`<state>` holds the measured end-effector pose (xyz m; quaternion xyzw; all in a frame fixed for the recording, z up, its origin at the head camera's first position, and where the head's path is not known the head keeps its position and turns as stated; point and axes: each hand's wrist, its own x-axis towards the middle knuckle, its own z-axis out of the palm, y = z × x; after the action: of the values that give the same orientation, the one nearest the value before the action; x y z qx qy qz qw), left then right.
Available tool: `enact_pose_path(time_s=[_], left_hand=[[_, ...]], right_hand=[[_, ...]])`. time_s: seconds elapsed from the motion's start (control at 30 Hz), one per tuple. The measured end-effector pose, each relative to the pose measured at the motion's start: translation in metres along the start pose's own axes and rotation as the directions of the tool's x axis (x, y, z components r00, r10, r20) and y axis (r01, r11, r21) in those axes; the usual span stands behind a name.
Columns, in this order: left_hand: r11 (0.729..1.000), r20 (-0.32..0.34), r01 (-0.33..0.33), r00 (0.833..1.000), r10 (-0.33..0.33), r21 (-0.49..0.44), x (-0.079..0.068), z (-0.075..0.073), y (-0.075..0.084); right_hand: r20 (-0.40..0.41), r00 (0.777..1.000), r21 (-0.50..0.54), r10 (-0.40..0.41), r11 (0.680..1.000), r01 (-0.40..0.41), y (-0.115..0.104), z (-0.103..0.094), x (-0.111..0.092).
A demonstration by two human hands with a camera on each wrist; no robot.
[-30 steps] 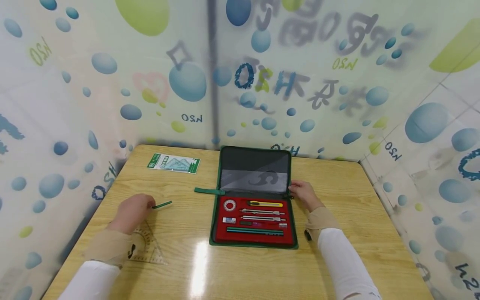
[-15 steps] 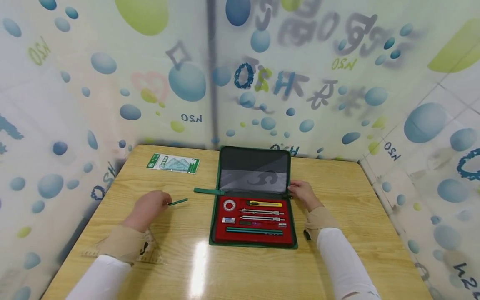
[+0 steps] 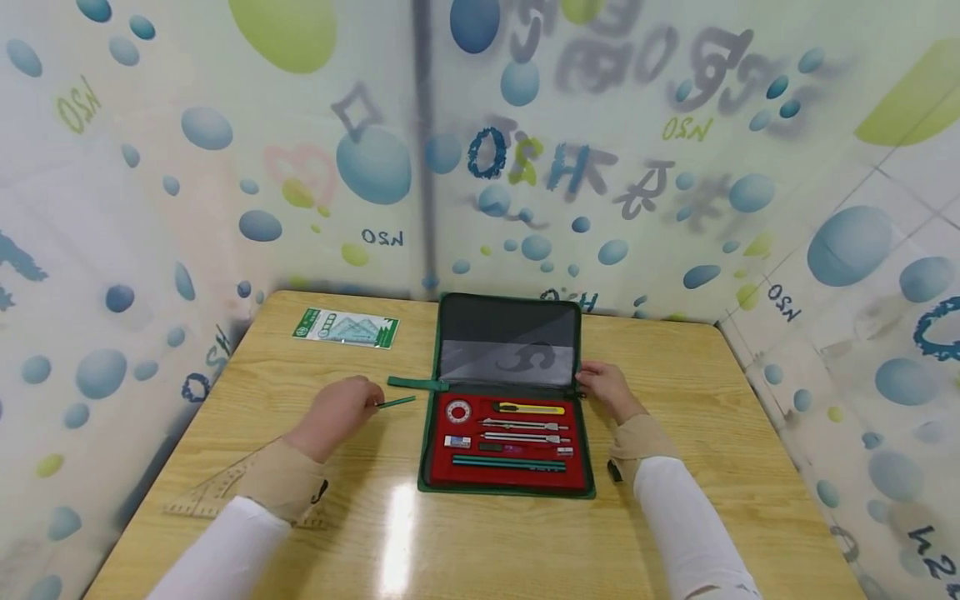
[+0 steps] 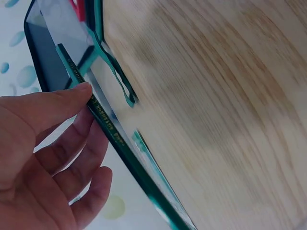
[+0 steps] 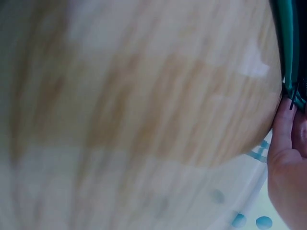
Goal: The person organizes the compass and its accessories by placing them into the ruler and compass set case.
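My left hand point(image 3: 339, 412) pinches a green pencil point(image 3: 397, 402) between thumb and fingers, above the table left of the case. Gold lettering shows on the pencil point(image 4: 112, 132) in the left wrist view. A green zip case point(image 3: 425, 467) lies unfolded, its red tray point(image 3: 517, 479) holding two more green pencils point(image 3: 510, 462), a yellow utility knife point(image 3: 531, 408), compasses point(image 3: 525, 437), an eraser point(image 3: 457, 442), a sharpener point(image 3: 565, 451) and a white ring-shaped piece point(image 3: 458, 411). My right hand point(image 3: 607, 387) grips the case's right edge by the hinge; its fingertips are partly hidden.
A clear set square point(image 3: 202, 496) lies on the table point(image 3: 675, 533), partly under my left forearm. Behind it is a green and white packet point(image 3: 347, 327). A green strap point(image 3: 412, 383) sticks out left from the case. A patterned curtain point(image 3: 360, 250) stands behind the table.
My left hand has carried the pencil rightward, close to the case, uncovering more of the set square. The right hand and the case have stayed in place.
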<state>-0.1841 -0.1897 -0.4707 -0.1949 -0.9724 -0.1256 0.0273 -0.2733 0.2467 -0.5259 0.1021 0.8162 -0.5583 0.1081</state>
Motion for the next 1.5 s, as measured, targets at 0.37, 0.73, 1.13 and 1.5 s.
enact_pose_path(time_s=[0.37,0.73,1.13,1.5], left_hand=[[0.999,0.042,-0.053,0.998,0.053,-0.006,0.023,0.018,0.041],[0.986,0.037,-0.166,0.986,0.166,0.012,0.036,0.039,0.078],[0.968,0.089,-0.251,0.965,0.248,0.027,0.048,0.043,0.120],[0.960,0.126,-0.280,0.954,0.273,0.034,0.052,0.035,0.155]], right_hand=[[-0.001,1.000,-0.009,0.002,1.000,-0.002,0.001,0.001,0.000],[0.016,1.000,0.019,0.022,1.000,-0.022,0.000,0.000,-0.001],[0.010,1.000,0.006,0.010,1.000,-0.010,0.001,0.000,-0.001],[0.044,0.999,0.015,0.019,1.000,-0.019,-0.003,-0.001,-0.003]])
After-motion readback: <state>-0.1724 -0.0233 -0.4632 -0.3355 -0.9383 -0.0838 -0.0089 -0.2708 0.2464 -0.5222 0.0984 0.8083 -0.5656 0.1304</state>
